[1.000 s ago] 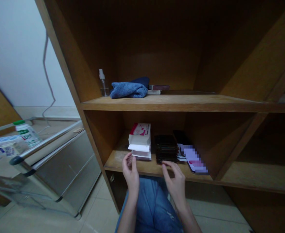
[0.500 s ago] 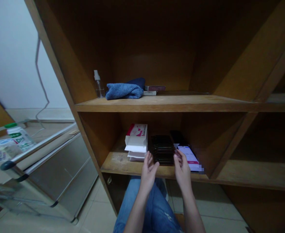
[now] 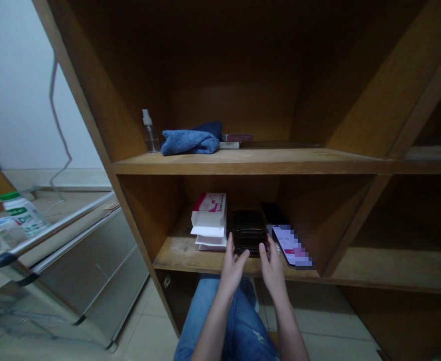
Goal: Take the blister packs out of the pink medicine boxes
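free: shelf front edge (image 3: 190,258) | blocked: white box (image 3: 209,220), phone (image 3: 286,243)

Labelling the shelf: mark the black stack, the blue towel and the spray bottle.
black stack (image 3: 248,231), head view, middle of its top face.
blue towel (image 3: 189,142), head view, centre of the folded cloth.
spray bottle (image 3: 150,136), head view, clear body below the nozzle.

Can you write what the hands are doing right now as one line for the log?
left hand: open, at black stack front | right hand: open, at stack's right corner | phone: lit, beside | shelf: lower
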Available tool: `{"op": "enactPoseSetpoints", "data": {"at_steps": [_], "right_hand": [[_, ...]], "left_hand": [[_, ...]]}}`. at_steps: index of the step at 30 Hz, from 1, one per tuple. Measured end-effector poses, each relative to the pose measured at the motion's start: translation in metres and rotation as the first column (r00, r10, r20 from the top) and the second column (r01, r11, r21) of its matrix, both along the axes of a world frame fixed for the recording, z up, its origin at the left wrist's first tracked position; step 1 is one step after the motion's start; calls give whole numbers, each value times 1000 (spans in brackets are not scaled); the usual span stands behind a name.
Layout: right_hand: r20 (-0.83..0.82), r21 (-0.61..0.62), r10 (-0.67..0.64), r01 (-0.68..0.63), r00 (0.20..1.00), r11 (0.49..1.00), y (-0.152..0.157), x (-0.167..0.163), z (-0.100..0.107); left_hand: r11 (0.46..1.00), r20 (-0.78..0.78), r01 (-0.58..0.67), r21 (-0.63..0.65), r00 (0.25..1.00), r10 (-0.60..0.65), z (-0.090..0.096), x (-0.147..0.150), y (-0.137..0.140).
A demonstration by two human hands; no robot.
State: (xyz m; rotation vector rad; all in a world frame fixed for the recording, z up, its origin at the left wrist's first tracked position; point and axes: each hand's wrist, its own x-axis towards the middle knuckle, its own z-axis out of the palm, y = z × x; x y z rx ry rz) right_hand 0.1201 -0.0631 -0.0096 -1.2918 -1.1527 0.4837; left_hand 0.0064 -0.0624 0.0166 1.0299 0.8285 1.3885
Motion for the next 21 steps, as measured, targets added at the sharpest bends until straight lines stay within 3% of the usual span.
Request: {"op": "enactPoseSetpoints", "data": {"at_steps": [5, 13, 21], "right_hand": [[0, 8, 18, -18, 1000, 1000, -4, -1, 2], [182, 46, -99, 92, 978, 995, 2, 10, 37], [118, -60, -25, 33, 993, 998, 29, 18, 50]], "left_hand": [[999, -28, -31, -14, 999, 31, 1, -3, 3], [998, -56, -63, -7, 996, 62, 6, -4, 8], [997, -48, -77, 2, 996, 77, 16, -4, 10]]}}
